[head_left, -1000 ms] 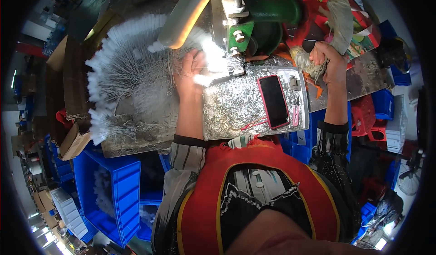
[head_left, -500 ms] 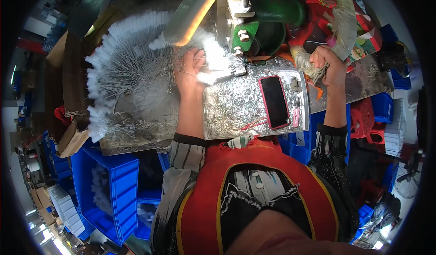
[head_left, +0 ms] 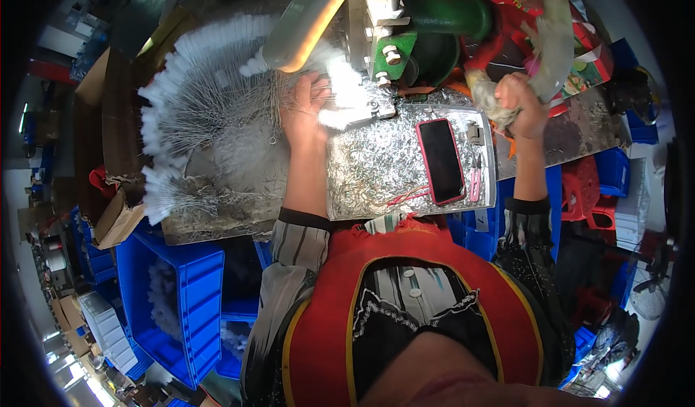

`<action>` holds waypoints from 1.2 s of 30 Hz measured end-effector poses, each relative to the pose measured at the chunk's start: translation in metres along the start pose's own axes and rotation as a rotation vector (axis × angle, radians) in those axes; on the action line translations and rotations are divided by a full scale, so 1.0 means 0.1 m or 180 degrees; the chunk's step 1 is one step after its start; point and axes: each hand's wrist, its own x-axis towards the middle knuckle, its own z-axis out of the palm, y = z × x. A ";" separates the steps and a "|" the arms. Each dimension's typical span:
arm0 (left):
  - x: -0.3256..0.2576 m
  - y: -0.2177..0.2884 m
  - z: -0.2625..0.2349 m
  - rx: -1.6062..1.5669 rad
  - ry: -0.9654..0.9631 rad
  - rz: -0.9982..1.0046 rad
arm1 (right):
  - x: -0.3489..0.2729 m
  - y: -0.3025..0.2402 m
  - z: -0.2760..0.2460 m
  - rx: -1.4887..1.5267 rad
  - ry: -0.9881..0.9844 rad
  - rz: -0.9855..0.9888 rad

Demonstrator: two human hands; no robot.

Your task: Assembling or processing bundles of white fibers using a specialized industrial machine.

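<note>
Two hands, head view: both are over the counter (head_left: 590, 128), at either side of a green press (head_left: 449, 16).
Left hand: the left hand (head_left: 307, 114) lies nearly where it was half a second ago, fingers partly curled among wire stems; glare covers the tips, so I cannot tell what they grip.
Right hand: the right hand (head_left: 523, 108) is closed around a wrapped handle (head_left: 486, 92), blurrier than in the earlier frame.
Brushes: white-bristled brushes (head_left: 217, 92) fan out left of the left hand, their pile little changed.
Phone: the red-edged phone (head_left: 441, 161) remains on the scrap-strewn tray (head_left: 492, 146).
</note>
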 end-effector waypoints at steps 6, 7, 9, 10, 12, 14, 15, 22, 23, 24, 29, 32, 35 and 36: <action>0.05 0.04 -0.10 0.0562 -0.0213 -0.0491 | 0.01 0.10 -0.02 0.0082 -0.0163 -0.0176; 0.06 0.03 -0.13 0.0567 -0.0209 -0.0476 | 0.03 0.05 -0.03 0.0096 -0.0170 -0.0182; 0.05 -0.01 -0.16 0.0486 -0.0085 -0.0421 | 0.04 -0.16 0.05 0.0002 -0.0022 0.0271; 0.02 -0.03 -0.14 0.0268 0.0071 -0.0222 | 0.03 -0.26 0.16 -0.0073 0.0321 0.0506; -0.02 -0.01 -0.10 0.0297 0.0132 -0.0208 | 0.06 -0.33 0.13 -0.0038 0.0249 0.0548; -0.01 -0.04 -0.10 0.0237 0.0254 -0.0151 | 0.07 -0.36 0.13 0.0001 0.0174 0.0592; 0.00 -0.06 -0.11 0.0234 0.0252 -0.0153 | 0.06 -0.37 0.16 -0.0113 0.0225 0.0597; 0.00 -0.08 -0.10 0.0186 0.0303 -0.0062 | 0.04 -0.29 0.12 -0.0050 0.0336 0.0511; -0.01 -0.07 -0.08 0.0166 0.0306 -0.0030 | 0.05 -0.31 0.10 -0.0048 0.0333 0.0516; -0.02 -0.06 -0.07 0.0169 0.0312 -0.0029 | 0.07 -0.32 0.07 -0.0038 0.0243 0.0567; -0.02 -0.06 -0.08 0.0184 0.0353 0.0041 | 0.06 -0.29 0.08 0.0147 -0.0034 0.0568; -0.01 -0.06 -0.03 0.0181 0.0219 -0.0069 | -0.03 0.11 0.07 -0.0013 0.0157 -0.0411; 0.03 -0.08 -0.02 0.0554 0.0172 -0.0087 | -0.01 0.17 0.02 -0.0030 -0.0124 -0.0497; 0.03 -0.08 -0.02 0.0557 0.0186 -0.0078 | -0.03 0.03 0.11 -0.0278 0.0049 -0.0229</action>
